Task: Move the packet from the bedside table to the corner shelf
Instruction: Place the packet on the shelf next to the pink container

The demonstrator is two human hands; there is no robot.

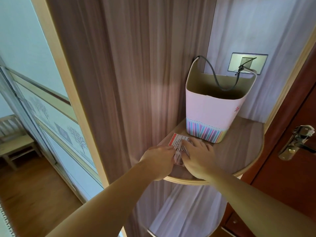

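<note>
Forearms extend forward. The left grip point(159, 159) pinches the white, red-edged printed packet point(177, 142) and the right grip point(196, 156) presses flat on it — apparently settling it by the rounded wooden corner shelf's point(248, 151) front-left edge.

matt wood shelf point(239, 151), paper packet point(177, 141), cardboard bag point(210, 115)

One left hand point(158, 161), one right hand point(196, 158), one packet point(177, 141), one pink basket point(213, 115), two shelves point(239, 146).

My packet point(177, 144): white, red edge band, black print. Basket point(210, 113): pale pink, pastel stripe band at base, brown inside. Corner shelf point(239, 147): brown wood grain, pale rim. Door point(282, 168): red-brown.
</note>
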